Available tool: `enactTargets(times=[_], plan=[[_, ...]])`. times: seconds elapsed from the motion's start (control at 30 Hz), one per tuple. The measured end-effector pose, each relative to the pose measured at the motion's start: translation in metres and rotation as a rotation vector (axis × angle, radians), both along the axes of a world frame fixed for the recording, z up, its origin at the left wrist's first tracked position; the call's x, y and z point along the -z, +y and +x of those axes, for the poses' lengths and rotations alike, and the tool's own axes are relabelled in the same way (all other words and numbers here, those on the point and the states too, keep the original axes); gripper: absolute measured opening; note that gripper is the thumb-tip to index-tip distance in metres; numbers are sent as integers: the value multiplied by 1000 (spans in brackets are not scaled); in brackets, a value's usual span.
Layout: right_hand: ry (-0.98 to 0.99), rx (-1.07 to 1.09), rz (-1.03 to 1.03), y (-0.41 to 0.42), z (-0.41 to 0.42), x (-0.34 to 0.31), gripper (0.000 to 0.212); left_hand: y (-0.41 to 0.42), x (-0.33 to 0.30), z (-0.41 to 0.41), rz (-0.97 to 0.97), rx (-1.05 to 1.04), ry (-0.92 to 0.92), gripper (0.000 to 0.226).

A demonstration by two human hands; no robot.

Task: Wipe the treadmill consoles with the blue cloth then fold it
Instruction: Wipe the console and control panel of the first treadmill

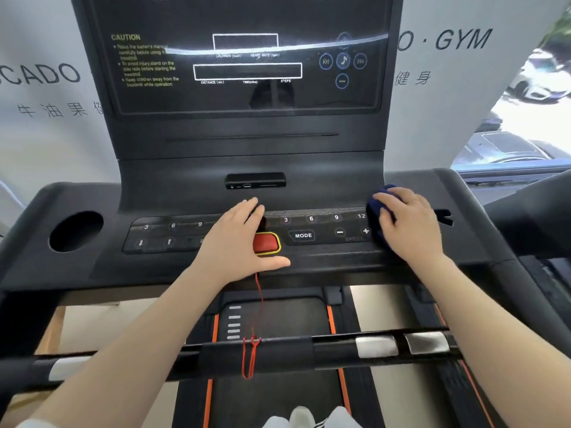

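- White wall banner point(463, 41) behind reads "GYM".
- One treadmill console point(247, 168): "CAUTION", one "MODE" button point(302, 235).
- Right hand point(408, 223) presses one blue cloth point(378, 211), bunched, beside "12".
- Left hand point(238, 242) flat, released, holding nothing.

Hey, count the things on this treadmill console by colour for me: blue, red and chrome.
Blue: 1, the blue cloth under the right hand
Red: 2, safety key and its cord
Chrome: 3, handlebar grip plates
Total: 6

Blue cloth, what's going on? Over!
Right hand presses blue cloth beside speed buttons. Left hand flat by red stop key. Nothing blocking.
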State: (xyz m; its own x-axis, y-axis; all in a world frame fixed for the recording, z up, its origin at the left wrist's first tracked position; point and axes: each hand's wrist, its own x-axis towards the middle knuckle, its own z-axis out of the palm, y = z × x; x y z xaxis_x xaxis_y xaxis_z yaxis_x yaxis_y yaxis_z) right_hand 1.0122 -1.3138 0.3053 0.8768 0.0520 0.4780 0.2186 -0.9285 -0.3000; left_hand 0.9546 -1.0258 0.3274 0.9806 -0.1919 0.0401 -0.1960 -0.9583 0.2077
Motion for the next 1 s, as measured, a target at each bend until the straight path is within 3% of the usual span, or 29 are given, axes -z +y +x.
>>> enactTargets(times=[0.1,0.23,0.47,0.7,0.83,1.0], plan=[[-108,-272,-92,24,-22,9,32,-12,1,4,11,38,-6,116],[-84,-504,-140,28,-39,14,31,-27,3,9,74,54,9,111],[-165,-239,-249,-10,-30,16,34,-24,10,9,21,23,36,130],[-268,-588,-361,53,-57,32,46,-20,13,12,163,80,-2,130],[-301,-800,-537,31,-52,35,47,-18,8,13,243,121,-2,132],[-293,-773,-480,-21,-46,38,37,-11,10,9,218,141,23,134]])
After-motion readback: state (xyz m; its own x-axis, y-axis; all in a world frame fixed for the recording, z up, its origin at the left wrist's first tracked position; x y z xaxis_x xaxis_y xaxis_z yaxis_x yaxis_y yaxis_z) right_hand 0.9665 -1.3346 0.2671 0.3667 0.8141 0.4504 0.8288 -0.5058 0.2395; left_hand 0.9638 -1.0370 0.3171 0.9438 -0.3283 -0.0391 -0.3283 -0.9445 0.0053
